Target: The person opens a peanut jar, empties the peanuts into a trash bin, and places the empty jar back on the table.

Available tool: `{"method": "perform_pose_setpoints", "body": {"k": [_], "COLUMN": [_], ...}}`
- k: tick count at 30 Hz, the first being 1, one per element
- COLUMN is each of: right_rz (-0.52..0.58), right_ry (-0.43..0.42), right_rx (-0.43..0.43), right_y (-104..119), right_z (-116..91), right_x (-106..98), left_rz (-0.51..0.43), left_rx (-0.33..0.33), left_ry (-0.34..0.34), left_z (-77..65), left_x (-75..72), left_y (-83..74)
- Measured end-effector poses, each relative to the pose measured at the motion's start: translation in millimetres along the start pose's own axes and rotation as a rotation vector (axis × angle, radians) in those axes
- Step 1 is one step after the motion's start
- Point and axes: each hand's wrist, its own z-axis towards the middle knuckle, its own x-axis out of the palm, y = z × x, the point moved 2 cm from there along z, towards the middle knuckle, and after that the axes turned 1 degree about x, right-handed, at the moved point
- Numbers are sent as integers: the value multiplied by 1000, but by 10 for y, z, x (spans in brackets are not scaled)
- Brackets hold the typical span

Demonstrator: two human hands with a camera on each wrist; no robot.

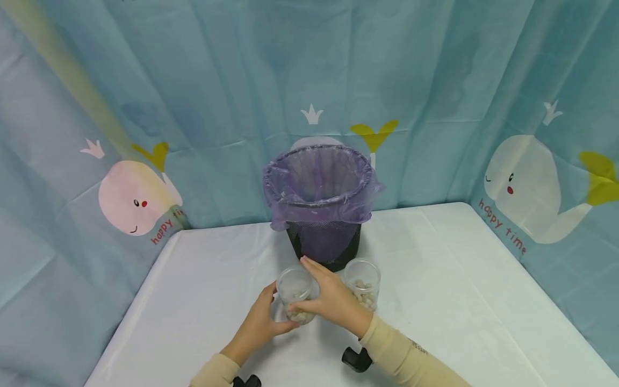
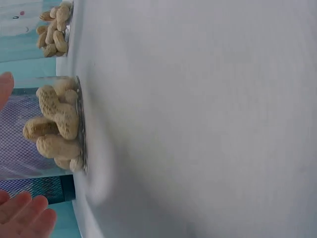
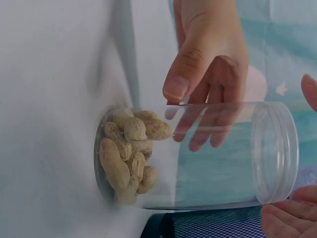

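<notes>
A clear jar [image 1: 295, 293] with several unshelled peanuts [image 3: 131, 158] at its bottom stands upright on the white table. Both hands surround it. My left hand [image 1: 258, 320] is at its left, thumb in front and fingers spread behind; in the left wrist view a gap shows between those fingers [image 2: 27, 213] and the wall. From the right comes my right hand [image 1: 333, 295], thumb and fingers spread on either side of the jar, its fingertips [image 3: 277, 220] close by the rim. A second clear jar [image 1: 362, 279] with peanuts stands just right of that hand, partly hidden by it.
Behind the jars stands a black mesh bin [image 1: 348, 250] lined with a purple plastic bag [image 1: 314, 207]. A blue curtain [image 1: 242, 70] with printed whales hangs around the back and sides of the white table [image 1: 450, 290].
</notes>
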Motion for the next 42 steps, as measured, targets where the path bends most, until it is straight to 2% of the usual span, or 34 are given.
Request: {"method": "perform_pose_setpoints", "body": {"k": [5,16,19,30,35,42], "right_rz": [37,96,97,78,86,66], "right_ry": [-29,-43,-46,-74,-77,-97], "right_rx": [1,33,37,51,67,48], "right_y": [-4,-41,-55,-90,-107,-125], "right_z": [23,52,59,86,89,85], "right_x": [35,87,109,158,180,221], "left_rz": [-36,-204,-241,-286,-287,-267], "left_rx": [11,-88,-98,-151,-178,-211], "left_ry": [-49,-50,-57,-93,-86,-58], "left_z": [-6,16,14,14,32,51], "left_x": [66,169,193,289,320,334], "left_y": [14,-1,-17,-26,-7,-4]}}
